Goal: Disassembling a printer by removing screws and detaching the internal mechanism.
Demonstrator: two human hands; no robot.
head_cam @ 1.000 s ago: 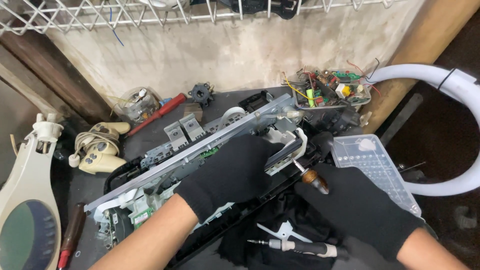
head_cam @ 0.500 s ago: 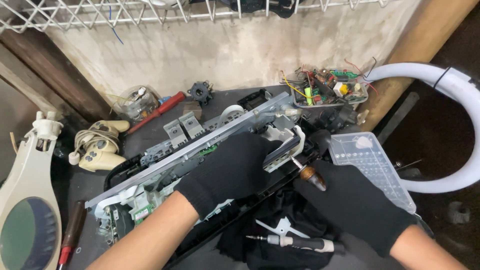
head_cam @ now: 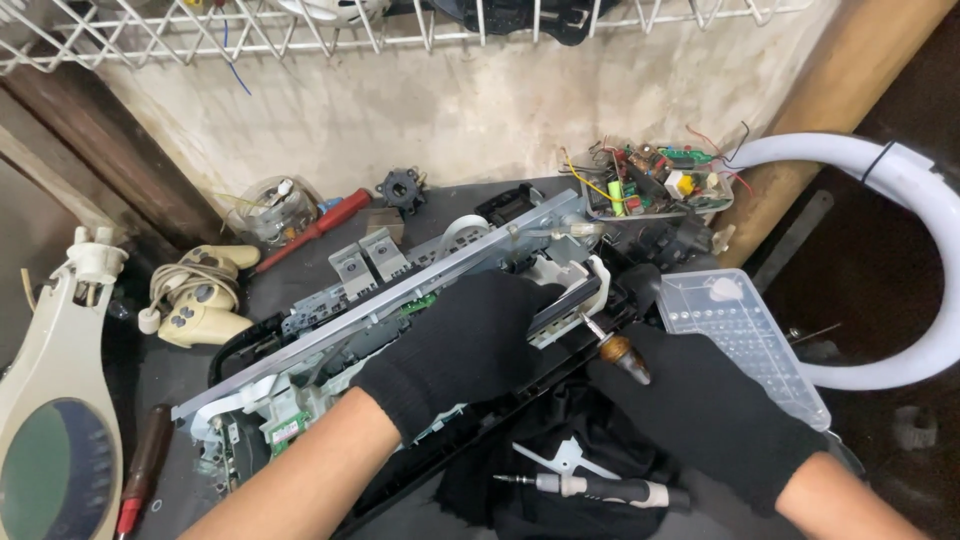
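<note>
clear plastic tray (head_cam: 745,340) beside right hand (head_cam: 700,415), controller (head_cam: 200,300) left

Dark workbench (head_cam: 310,265), stripped printer chassis (head_cam: 400,300), game controller (head_cam: 195,300), red screwdriver (head_cam: 320,225), clear plastic tray (head_cam: 745,340), circuit bd (head_cam: 655,180)
</note>
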